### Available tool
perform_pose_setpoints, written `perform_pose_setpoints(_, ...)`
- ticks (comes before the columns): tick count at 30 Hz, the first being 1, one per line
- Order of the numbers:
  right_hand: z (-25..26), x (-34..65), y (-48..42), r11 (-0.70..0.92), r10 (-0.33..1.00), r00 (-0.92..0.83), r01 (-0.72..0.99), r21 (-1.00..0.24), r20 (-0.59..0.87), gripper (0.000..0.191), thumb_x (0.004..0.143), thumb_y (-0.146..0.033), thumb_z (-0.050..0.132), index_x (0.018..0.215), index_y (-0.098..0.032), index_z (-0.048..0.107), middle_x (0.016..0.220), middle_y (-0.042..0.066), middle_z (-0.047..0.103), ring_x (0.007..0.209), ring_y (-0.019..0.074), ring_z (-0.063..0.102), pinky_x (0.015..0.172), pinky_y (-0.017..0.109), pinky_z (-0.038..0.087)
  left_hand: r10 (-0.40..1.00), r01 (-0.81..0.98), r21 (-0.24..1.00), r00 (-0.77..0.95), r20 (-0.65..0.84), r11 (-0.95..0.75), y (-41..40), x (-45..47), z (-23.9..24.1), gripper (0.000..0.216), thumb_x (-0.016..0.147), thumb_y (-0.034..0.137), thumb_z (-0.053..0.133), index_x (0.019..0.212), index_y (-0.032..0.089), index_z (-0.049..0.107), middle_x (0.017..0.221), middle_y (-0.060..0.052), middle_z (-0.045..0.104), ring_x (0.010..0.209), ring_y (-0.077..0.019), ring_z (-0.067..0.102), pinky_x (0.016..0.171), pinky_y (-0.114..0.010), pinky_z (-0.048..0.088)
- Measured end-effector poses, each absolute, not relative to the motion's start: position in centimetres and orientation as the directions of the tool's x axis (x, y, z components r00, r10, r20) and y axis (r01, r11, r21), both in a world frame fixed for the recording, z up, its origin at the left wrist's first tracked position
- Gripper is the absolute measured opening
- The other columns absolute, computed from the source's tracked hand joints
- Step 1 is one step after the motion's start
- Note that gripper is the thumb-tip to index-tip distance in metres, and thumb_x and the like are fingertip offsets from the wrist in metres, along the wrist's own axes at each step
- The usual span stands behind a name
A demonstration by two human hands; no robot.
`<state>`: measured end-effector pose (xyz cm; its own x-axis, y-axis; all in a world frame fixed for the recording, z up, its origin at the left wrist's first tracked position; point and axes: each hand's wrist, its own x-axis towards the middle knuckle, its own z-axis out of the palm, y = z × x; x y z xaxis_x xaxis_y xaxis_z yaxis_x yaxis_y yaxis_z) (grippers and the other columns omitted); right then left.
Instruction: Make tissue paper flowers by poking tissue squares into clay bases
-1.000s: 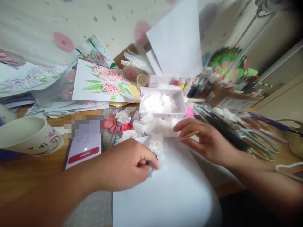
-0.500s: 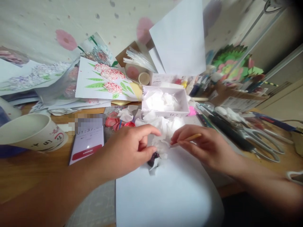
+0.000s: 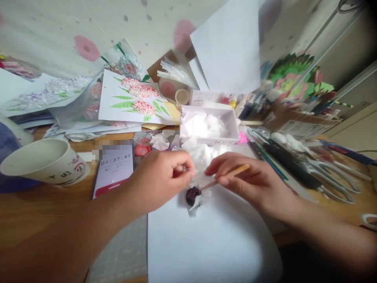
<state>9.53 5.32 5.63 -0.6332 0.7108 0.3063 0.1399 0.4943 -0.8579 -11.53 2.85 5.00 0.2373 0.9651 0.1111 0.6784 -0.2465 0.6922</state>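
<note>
My right hand (image 3: 250,184) holds a thin wooden stick (image 3: 240,170) between thumb and fingers. Its lower end slants down to the edge of a dark purple, glossy lump (image 3: 192,196), which lies on a torn scrap of white paper (image 3: 193,211). My left hand (image 3: 167,177) is closed in a pinch just above the lump; whatever sits between its fingertips is too blurred to name. Crumpled white paper pieces (image 3: 203,155) are heaped behind both hands. Under the lump and scrap spreads a large white sheet (image 3: 203,247).
A white box (image 3: 232,135) of paper pieces stands behind the heap. A phone (image 3: 114,167) showing a timer and a paper cup (image 3: 59,169) are at left. Scissors (image 3: 332,184) lie at right. Flower pictures (image 3: 132,98) lean at the back.
My left fingers have come together from a wider curl. The right hand's stick has tilted down to the dark lump, which now shows more fully. The whole view has shifted slightly.
</note>
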Motion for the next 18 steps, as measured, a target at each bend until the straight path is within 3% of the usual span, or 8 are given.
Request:
perform_pose_setpoints(4, 5.2, 9.5, 5.2, 0.627, 0.637, -0.693, 0.209, -0.751, 0.339, 0.004, 0.079, -0.011, 0.062, 0.078, -0.014, 0.064, 0.096, 0.011, 0.061, 0.095, 0.0175, 0.06, 0.081, 0.029, 0.049, 0.939, 0.764, 0.552, 0.225, 0.259, -0.335, 2.7, -11.6, 4.8, 0.011, 0.073, 0.02, 0.055, 0.062, 0.022, 0.058, 0.047, 0.01, 0.046, 0.045, -0.0049, 0.039, 0.047, -0.019, 0.03)
perform_pose_setpoints(11, 5.8, 10.1, 4.7, 0.635, 0.581, -0.783, 0.265, -0.725, 0.222, 0.006, 0.079, -0.011, 0.061, 0.078, -0.013, 0.066, 0.1, 0.011, 0.058, 0.093, 0.0166, 0.059, 0.08, 0.028, 0.048, 0.809, 0.704, 0.419, 0.567, 0.153, -0.573, 2.4, -11.1, 3.7, 0.014, 0.077, 0.017, 0.053, 0.068, 0.023, 0.062, 0.062, 0.008, 0.059, 0.061, -0.0085, 0.05, 0.057, -0.023, 0.031)
perform_pose_setpoints(18, 6.2, 10.5, 4.7, 0.629, 0.586, -0.773, 0.245, -0.738, 0.243, 0.004, 0.079, -0.012, 0.061, 0.078, -0.015, 0.065, 0.096, 0.01, 0.06, 0.089, 0.0171, 0.06, 0.077, 0.029, 0.049, 0.72, 0.677, 0.301, 0.693, 0.048, -0.671, 2.3, -11.3, 3.6, 0.018, 0.08, 0.017, 0.05, 0.068, 0.023, 0.061, 0.062, 0.005, 0.057, 0.062, -0.0114, 0.05, 0.058, -0.026, 0.03)
